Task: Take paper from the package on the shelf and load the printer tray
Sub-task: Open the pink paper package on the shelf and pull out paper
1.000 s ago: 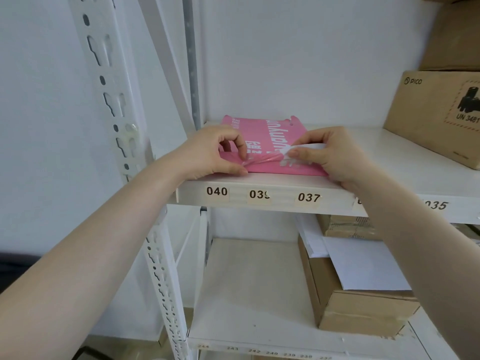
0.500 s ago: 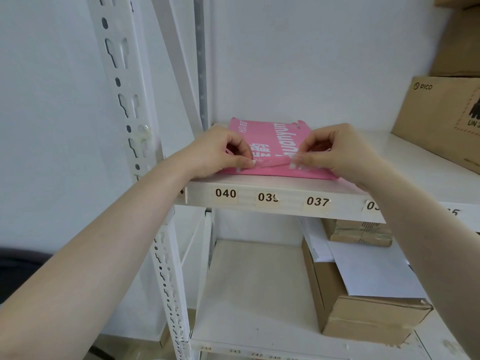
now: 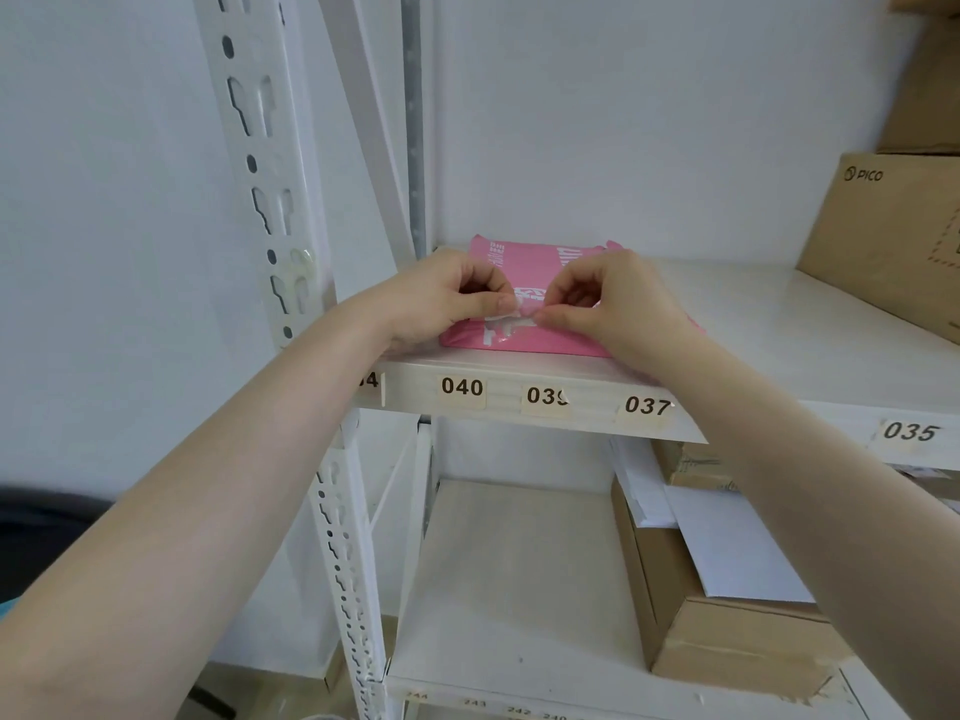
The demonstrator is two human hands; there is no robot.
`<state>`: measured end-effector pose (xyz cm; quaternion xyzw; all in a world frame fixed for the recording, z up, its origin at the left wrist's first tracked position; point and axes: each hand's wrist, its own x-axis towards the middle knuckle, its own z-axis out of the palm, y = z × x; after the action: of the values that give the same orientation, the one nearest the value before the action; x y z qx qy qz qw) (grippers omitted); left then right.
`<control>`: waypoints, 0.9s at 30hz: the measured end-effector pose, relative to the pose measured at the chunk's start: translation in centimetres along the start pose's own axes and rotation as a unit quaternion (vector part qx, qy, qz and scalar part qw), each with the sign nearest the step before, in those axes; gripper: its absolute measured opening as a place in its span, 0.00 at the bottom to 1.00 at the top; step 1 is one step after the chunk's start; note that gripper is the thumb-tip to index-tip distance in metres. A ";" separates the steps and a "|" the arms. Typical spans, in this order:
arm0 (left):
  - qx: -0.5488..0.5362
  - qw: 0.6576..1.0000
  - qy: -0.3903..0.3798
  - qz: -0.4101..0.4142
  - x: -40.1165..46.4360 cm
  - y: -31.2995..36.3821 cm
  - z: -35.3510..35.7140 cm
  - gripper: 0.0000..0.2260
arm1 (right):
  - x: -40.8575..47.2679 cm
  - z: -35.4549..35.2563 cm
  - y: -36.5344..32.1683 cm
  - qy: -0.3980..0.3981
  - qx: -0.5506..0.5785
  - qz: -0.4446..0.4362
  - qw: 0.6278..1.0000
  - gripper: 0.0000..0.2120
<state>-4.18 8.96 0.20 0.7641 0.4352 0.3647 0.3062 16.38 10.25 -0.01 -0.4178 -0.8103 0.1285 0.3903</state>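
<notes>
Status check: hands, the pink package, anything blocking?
Left hand and right hand both pinching the wrapper at the near end of the pink package. Package flat on shelf, no sheets out yet. Nothing blocking.

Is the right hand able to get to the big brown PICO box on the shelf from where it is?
Probably yes. The PICO box sits farther right on the same shelf, nothing between, but the right hand is pinching the pink package.
</notes>
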 end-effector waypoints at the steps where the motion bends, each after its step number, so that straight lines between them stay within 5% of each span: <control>1: -0.009 1.000 -0.002 0.001 -0.1 0.1 0.0 0.05 | 0.1 -0.1 0.1 -0.004 0.026 0.006 1.000 0.09; 5: 0.040 0.999 0.001 0.002 -0.4 0.2 0.0 0.10 | 0.7 -0.8 0.0 -0.040 0.080 0.033 0.995 0.10; 13: -0.018 0.996 0.078 0.023 0.1 -0.4 0.3 0.06 | 0.8 -1.9 -0.1 -0.079 0.074 0.030 0.994 0.08; 19: -0.006 0.992 0.112 0.062 -0.2 -0.4 0.7 0.08 | 0.7 -4.2 1.3 -0.047 0.030 0.030 0.998 0.05; 27: 0.145 0.980 0.058 0.126 0.6 0.2 2.0 0.07 | 0.3 -3.8 2.3 -0.053 0.092 0.082 0.991 0.20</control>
<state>-2.28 9.06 -0.54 0.8267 0.4007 0.3768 0.1182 20.34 11.46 1.44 -0.4380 -0.7776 0.2558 0.3716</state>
